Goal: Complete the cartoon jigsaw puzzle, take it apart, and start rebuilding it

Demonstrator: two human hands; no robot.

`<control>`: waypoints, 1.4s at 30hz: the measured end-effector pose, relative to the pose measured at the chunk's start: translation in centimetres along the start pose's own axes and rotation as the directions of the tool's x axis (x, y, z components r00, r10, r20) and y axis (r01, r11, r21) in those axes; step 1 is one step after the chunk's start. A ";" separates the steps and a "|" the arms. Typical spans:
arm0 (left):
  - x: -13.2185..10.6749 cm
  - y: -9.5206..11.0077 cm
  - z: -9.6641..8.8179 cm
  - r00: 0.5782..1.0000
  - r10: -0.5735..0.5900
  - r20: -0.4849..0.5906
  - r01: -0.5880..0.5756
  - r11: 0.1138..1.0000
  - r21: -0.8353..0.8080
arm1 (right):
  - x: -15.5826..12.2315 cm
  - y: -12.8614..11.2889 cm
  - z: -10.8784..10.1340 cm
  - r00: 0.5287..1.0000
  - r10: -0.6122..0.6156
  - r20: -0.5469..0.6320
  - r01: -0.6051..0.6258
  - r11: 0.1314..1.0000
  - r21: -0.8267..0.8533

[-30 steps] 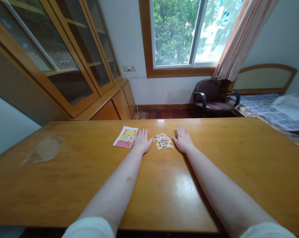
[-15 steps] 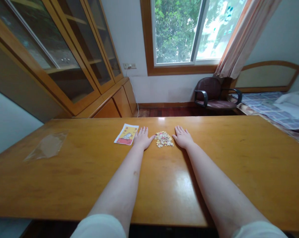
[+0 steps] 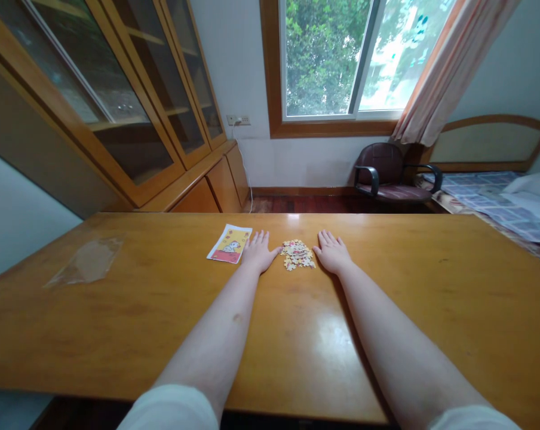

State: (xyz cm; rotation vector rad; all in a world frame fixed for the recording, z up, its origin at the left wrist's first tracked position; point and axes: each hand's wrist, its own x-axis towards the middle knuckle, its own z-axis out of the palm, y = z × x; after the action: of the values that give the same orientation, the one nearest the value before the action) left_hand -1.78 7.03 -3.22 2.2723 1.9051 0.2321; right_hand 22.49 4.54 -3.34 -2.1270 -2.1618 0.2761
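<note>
A small heap of jigsaw puzzle pieces (image 3: 297, 254) lies on the wooden table between my two hands. My left hand (image 3: 258, 252) rests palm down with fingers stretched out, its thumb pointing at the heap's left edge. Just left of that hand, and partly behind its fingers, is a picture card (image 3: 229, 243) showing a white figure on yellow and red. My right hand (image 3: 331, 251) lies flat on the other side, fingers forward and thumb close to the heap's right edge. Neither hand holds anything.
A clear plastic bag (image 3: 88, 261) lies flat on the left of the wooden table (image 3: 162, 334). Beyond the table's far edge stand a glass-door cabinet (image 3: 135, 119) at left, a maroon armchair (image 3: 384, 173) below the window, and a bed (image 3: 489, 197) at right.
The whole scene has shifted slightly right and down as the camera tilted a little. Both hands, the puzzle pieces and the card keep their places on the table.
</note>
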 end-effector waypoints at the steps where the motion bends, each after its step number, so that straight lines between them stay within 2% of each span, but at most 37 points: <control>1: 0.0 0.1 0.0 1.000 -0.001 -0.001 0.001 1.000 -0.004 | 0.0 0.0 0.0 1.000 0.005 -0.013 -0.005 1.000 0.019; 5: -0.1 0.3 0.0 1.000 -0.012 -0.003 0.012 1.000 0.001 | 0.0 0.0 0.0 0.995 0.001 -0.103 0.015 0.989 0.149; 10: 0.0 0.2 0.1 0.999 -0.031 0.012 0.031 0.998 0.053 | -0.9 -1.8 0.2 0.963 -0.213 -0.166 0.251 0.934 0.254; 12: 0.0 0.2 0.1 1.000 -0.030 0.006 0.030 0.997 0.070 | -1.4 -3.2 0.2 0.933 -0.317 -0.171 0.349 0.912 0.214; 15: -0.1 0.3 0.0 0.999 -0.040 0.003 0.040 0.996 0.085 | -1.8 -5.5 0.3 0.880 -0.463 -0.106 0.472 0.876 0.099; 19: 0.0 0.3 -0.1 0.999 -0.048 0.013 0.047 0.996 0.077 | -1.2 -7.7 0.6 0.925 -0.371 -0.087 0.375 0.926 0.036; 21: 0.0 0.4 -0.1 0.999 -0.049 0.014 0.047 0.996 0.072 | -0.7 -8.2 0.7 0.931 -0.358 -0.072 0.360 0.933 0.013; 26: 0.0 0.4 -0.1 0.999 -0.040 0.000 0.040 0.997 0.060 | 0.7 -8.3 0.6 0.933 -0.350 -0.085 0.351 0.936 -0.010; 31: 0.0 0.3 0.1 0.999 -0.039 -0.006 0.039 0.998 0.054 | 2.0 -8.3 0.2 0.915 -0.388 -0.112 0.388 0.922 -0.021; 35: 0.2 0.1 0.5 0.999 -0.021 -0.029 0.022 0.999 0.043 | 2.1 -7.7 -0.4 0.915 -0.378 -0.139 0.389 0.920 0.055; 37: 0.1 0.1 0.5 0.999 -0.015 -0.052 0.017 0.999 0.037 | 1.7 -7.1 -0.6 0.922 -0.328 -0.208 0.361 0.920 0.150; 40: -0.4 0.8 0.1 0.989 -0.052 -0.140 0.058 0.997 0.041 | 0.4 -5.6 -0.7 0.943 -0.137 -0.303 0.234 0.922 0.310; 42: -1.2 1.5 -0.4 0.973 -0.070 -0.219 0.082 0.996 0.045 | -0.6 -4.4 -0.6 0.946 -0.043 -0.321 0.171 0.909 0.381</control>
State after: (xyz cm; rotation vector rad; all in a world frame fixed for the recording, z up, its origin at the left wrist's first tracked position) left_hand -0.62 5.64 -2.53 2.2846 2.1238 0.4403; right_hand 18.28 3.89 -1.83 -1.6888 -1.8442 0.3258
